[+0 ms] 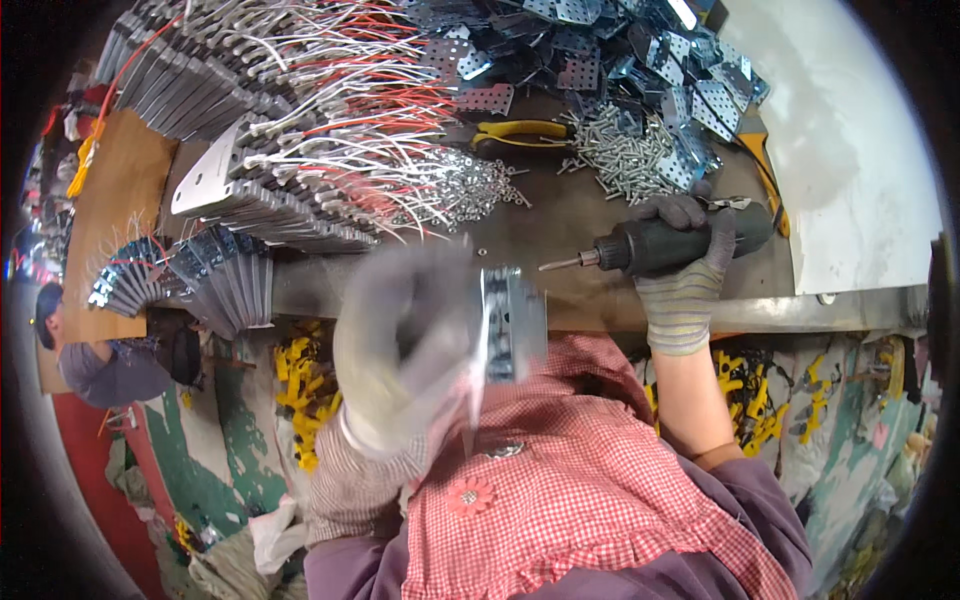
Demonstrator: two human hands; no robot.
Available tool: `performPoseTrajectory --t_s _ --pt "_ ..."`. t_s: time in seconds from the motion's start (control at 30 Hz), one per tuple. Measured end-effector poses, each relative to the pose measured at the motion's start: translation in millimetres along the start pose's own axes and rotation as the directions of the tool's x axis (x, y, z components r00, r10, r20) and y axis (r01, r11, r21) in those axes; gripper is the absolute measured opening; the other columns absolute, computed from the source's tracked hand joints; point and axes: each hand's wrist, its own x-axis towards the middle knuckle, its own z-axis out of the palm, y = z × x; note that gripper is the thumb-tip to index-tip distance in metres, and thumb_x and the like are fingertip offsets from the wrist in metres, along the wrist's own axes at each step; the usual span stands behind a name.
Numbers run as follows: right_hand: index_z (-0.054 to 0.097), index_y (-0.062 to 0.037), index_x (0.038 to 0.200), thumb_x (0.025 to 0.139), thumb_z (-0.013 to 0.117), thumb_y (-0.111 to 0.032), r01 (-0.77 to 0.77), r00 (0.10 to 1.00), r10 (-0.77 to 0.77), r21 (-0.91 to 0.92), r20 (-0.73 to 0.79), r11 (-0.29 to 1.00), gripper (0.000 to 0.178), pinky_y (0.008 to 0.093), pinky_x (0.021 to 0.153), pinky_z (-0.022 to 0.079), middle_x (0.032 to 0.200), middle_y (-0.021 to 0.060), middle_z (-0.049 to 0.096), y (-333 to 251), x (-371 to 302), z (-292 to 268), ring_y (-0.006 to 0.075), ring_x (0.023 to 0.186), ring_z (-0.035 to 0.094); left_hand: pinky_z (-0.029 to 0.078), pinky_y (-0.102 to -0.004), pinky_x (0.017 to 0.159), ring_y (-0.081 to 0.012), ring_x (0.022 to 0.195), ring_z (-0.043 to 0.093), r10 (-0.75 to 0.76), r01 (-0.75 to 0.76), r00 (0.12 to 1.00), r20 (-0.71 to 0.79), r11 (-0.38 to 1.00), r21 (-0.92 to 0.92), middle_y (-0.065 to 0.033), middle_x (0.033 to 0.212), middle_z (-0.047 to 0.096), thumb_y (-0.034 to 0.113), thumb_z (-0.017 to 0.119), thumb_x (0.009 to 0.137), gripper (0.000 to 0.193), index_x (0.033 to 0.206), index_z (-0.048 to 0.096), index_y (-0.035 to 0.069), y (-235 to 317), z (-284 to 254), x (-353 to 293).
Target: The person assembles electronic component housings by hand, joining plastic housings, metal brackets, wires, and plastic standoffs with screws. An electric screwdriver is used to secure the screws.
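Metal bracket [508, 325] in left hand [400, 350], right hand [690, 260] gripping screwdriver [680, 240]

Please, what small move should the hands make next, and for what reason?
Probably steady the left hand first. It holds a metal bracket that is motion-blurred, while the right hand grips a powered screwdriver whose bit points at the bracket but stands apart from it. Meeting the bit needs a still bracket.

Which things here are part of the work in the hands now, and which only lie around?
In hand:
left hand holds a metal bracket, blurred
right hand grips a power screwdriver

Lying about:
yellow-handled pliers
loose screws
perforated plates
stacked wired brackets
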Motion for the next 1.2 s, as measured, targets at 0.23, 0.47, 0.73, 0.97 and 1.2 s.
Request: performPoseTrajectory --t_s 0.23,0.47,0.73,0.97,1.2 --pt "0.059 -0.0158 0.123 0.091 0.083 -0.031 -0.037 0.999 0.037 0.000 0.016 0.999 0.043 0.0458 0.105 0.047 0.090 -0.0052 0.049 5 -1 6 0.0146 0.090 0.053 0.058 -0.0306 0.087 -0.0142 0.094 0.071 0.008 -0.013 0.999 0.051 0.996 0.089 -0.0081 0.109 0.075 -0.001 0.080 0.085 0.073 0.153 0.055 0.008 -56 30 -43" --pt "0.060 -0.0168 0.121 0.091 0.082 -0.030 -0.078 0.997 0.076 0.068 0.034 0.995 0.040 0.0463 0.105 0.048 0.088 -0.0069 0.050 5 -3 8 0.0137 0.089 0.054 0.058 -0.0302 0.086 -0.0144 0.092 0.071 0.026 -0.040 0.994 0.107 0.990 0.134 -0.0063 0.110 0.073 0.000 0.080 0.084 0.074 0.153 0.055 0.009 -59 37 -37" --pt "0.062 -0.0167 0.121 0.091 0.082 -0.031 -0.058 0.997 0.053 0.098 0.053 0.993 0.039 0.0476 0.104 0.048 0.088 -0.0065 0.050 0 -3 5 0.0136 0.088 0.054 0.057 -0.0350 0.083 -0.0201 0.088 0.070 0.186 -0.104 0.967 -0.177 0.915 0.390 -0.0117 0.098 0.073 0.008 0.068 0.098 0.019 0.115 0.075 0.003 -62 26 -9" --pt "0.063 -0.0165 0.124 0.090 0.083 -0.030 -0.055 0.998 0.053 0.092 0.015 0.994 0.042 0.0474 0.105 0.047 0.088 -0.0061 0.050 1 -5 7 0.0137 0.088 0.054 0.057 -0.0482 0.081 -0.0369 0.091 0.070 0.225 -0.207 0.964 0.142 0.297 0.932 -0.0156 0.099 0.072 0.015 0.076 0.089 0.021 0.108 0.074 0.008 -78 -2 35" --pt "0.062 -0.0154 0.124 0.091 0.082 -0.032 -0.035 0.999 0.035 0.088 0.003 0.995 0.042 0.0472 0.103 0.048 0.088 -0.0056 0.050 3 -6 8 0.0142 0.088 0.054 0.057 -0.0445 0.071 -0.0318 0.083 0.070 0.171 -0.435 0.895 0.411 0.138 0.890 -0.0117 0.087 0.068 0.013 0.066 0.085 0.013 0.098 0.069 0.011 -77 -6 59"
